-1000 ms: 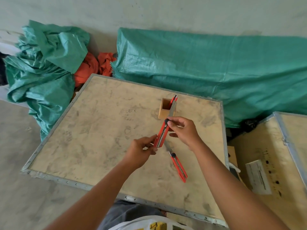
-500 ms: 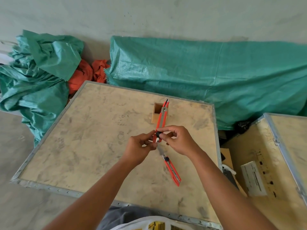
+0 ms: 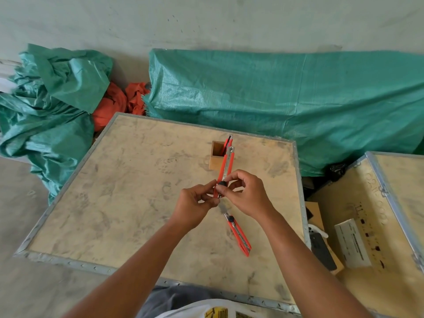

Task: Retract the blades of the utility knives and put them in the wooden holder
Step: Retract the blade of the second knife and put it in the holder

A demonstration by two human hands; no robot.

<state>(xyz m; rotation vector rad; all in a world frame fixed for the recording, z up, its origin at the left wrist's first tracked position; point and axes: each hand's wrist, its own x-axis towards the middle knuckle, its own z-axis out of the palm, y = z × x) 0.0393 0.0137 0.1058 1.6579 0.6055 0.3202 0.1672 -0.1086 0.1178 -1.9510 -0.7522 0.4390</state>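
Note:
I hold a red utility knife [image 3: 226, 167] upright over the middle of the wooden crate top [image 3: 114, 203]. My left hand [image 3: 195, 206] pinches its lower end. My right hand [image 3: 246, 195] grips it at the black slider knob. A second red utility knife [image 3: 238, 235] lies flat on the crate just below my hands, its blade end under them. The small wooden holder [image 3: 216, 158] stands behind the held knife with another red knife [image 3: 228, 142] sticking out of it.
Green tarps [image 3: 275, 99] and orange cloth [image 3: 110, 104] lie behind the crate. A second crate [image 3: 390, 203] stands at the right with a white box [image 3: 352, 243] on it. A dark phone [image 3: 321, 251] lies in the gap between the crates.
The black slider knob has travelled down the held knife toward its lower end, and no bare blade shows at the tip now. My right hand followed the knob. The view shifted slightly.

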